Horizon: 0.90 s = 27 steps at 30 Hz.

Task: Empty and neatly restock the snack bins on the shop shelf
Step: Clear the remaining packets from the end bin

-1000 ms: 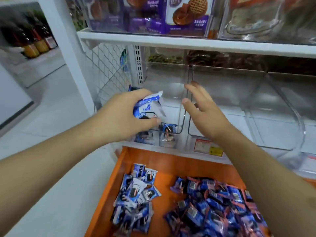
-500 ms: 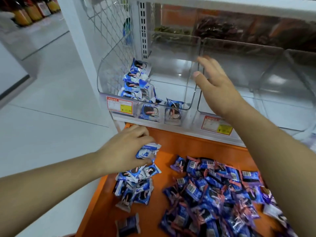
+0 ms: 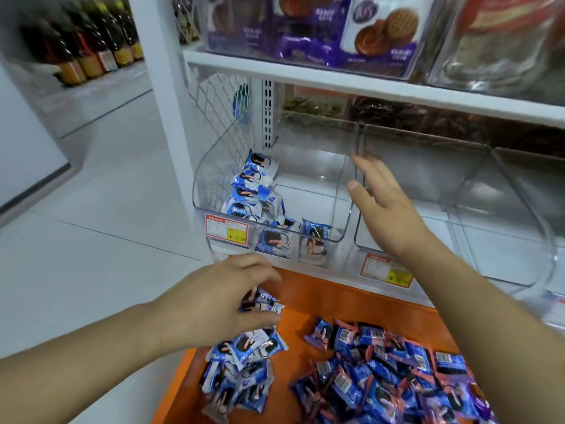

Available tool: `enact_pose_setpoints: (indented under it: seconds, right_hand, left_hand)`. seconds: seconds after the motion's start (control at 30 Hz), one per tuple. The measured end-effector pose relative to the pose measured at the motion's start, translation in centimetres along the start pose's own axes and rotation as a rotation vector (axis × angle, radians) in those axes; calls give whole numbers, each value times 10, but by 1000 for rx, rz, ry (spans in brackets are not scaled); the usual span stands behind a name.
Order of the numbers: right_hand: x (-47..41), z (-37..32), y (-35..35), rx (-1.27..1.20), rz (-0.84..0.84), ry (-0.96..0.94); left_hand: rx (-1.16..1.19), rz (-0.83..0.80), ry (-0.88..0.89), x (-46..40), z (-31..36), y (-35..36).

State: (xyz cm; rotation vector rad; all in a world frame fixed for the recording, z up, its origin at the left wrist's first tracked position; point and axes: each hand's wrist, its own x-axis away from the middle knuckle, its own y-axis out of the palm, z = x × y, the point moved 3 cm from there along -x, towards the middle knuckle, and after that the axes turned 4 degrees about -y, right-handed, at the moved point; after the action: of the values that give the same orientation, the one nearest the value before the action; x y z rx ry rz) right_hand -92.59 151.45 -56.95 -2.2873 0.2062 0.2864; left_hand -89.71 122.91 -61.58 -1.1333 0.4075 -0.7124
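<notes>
Left hand grips snack packets

Seen from above: left hand gripping a few blue-and-white snack packets over an orange tray strewn with more packets. Right hand raised, fingers straight, at the wall between two clear bins on a white shelf. Left bin partly filled, packets lined along its left side. Price labels on the bin fronts.
</notes>
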Motion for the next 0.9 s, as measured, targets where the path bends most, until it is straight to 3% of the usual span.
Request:
enact_pose_setpoints:
  seconds: [0.17, 0.27, 0.4, 0.67, 0.77, 0.9]
  right_hand:
    - [-4, -17, -7, 184, 40, 8]
    - [-16, -52, -2, 349, 53, -146]
    - [-47, -89, 47, 322, -184, -277]
    - [-147, -51, 145, 190, -396, 132]
    - [-161, -35, 166, 234, -502, 185]
    - [-165, -29, 171, 128, -445, 171]
  left_hand:
    - [71, 297, -140, 9, 2, -49]
    - [-33, 287, -236, 14, -21, -51]
    - [-167, 234, -221, 24, -42, -44]
    - [-133, 217, -164, 12, -60, -39]
    - [-166, 255, -117, 7, -73, -32]
    - [-203, 350, -80, 3, -82, -24]
